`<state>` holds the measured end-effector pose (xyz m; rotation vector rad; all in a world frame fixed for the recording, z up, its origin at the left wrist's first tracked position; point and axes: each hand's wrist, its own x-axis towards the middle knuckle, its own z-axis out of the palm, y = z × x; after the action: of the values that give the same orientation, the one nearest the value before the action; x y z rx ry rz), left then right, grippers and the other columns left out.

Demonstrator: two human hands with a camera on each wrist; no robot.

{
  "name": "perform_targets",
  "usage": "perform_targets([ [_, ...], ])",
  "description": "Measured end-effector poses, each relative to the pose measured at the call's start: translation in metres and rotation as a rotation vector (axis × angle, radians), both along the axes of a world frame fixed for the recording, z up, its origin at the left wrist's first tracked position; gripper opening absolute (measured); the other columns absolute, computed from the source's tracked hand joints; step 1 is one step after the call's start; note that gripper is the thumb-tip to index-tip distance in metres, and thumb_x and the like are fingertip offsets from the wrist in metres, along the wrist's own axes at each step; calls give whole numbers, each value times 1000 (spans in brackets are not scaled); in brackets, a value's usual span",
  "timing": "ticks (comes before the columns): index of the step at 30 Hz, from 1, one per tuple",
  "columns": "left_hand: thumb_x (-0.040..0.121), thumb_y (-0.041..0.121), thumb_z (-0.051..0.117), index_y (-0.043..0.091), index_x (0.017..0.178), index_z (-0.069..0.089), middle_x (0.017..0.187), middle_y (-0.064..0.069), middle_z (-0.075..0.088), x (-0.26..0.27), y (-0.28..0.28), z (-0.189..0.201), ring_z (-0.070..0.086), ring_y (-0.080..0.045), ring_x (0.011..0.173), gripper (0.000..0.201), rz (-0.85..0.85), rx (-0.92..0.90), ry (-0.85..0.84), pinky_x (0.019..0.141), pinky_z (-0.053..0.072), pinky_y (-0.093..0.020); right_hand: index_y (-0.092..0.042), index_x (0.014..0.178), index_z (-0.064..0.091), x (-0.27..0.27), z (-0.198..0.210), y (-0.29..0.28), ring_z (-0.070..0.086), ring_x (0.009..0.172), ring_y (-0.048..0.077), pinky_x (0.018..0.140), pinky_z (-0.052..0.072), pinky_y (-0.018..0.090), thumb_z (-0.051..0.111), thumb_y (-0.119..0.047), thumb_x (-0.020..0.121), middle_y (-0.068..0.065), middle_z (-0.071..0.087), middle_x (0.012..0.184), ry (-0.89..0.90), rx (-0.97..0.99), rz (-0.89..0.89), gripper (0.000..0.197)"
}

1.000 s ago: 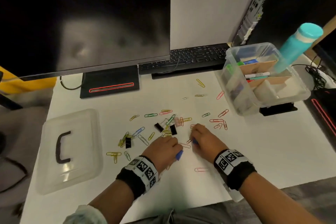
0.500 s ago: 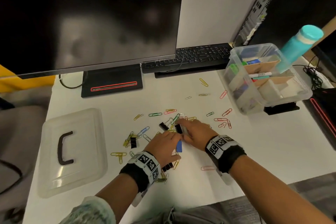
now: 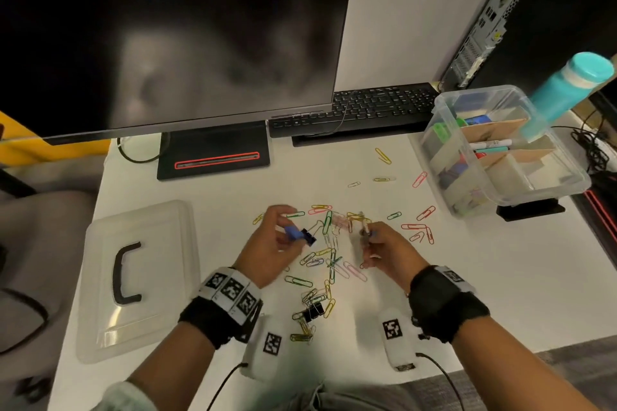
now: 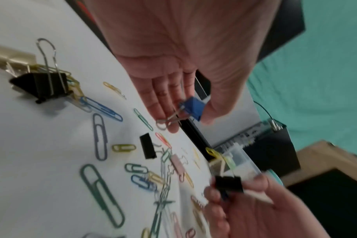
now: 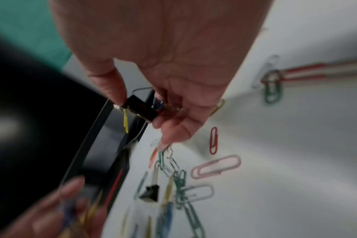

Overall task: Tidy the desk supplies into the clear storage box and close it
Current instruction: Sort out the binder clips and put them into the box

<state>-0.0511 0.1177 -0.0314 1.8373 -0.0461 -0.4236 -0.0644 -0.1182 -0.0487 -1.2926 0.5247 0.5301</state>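
Above the white desk my left hand (image 3: 283, 227) pinches a blue binder clip (image 3: 295, 233) between thumb and fingers; the left wrist view shows that clip (image 4: 193, 108) with its wire arms hanging down. My right hand (image 3: 370, 237) pinches a black binder clip (image 5: 140, 110), with something small and blue behind it. Coloured paper clips (image 3: 329, 264) lie scattered between and beyond the hands. Another black binder clip (image 3: 312, 312) lies near my wrists. The clear storage box (image 3: 534, 198) stands open at the back right, with cardboard dividers, markers and other supplies inside.
The box's clear lid (image 3: 150, 233) with a black handle lies flat at the left. A monitor (image 3: 167, 37) on its base (image 3: 213, 150) and a keyboard (image 3: 367, 107) fill the back. A teal bottle (image 3: 567, 87) stands behind the box.
Both hands have lifted off the desk and moved apart. The left now holds up the blue binder clip, the right a black one.
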Motion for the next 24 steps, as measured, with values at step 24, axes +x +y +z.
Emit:
perform_targets([
  [24,81,30,65,14,109,49,113,-5,47,28,-31,-31,55,-21,97,35,-203,759,-65,79,46,-31,-8,106,49,2,8,-3,47,72,19,64,46,32,52,-25,90,6,49,103,-472,-1233,754,23],
])
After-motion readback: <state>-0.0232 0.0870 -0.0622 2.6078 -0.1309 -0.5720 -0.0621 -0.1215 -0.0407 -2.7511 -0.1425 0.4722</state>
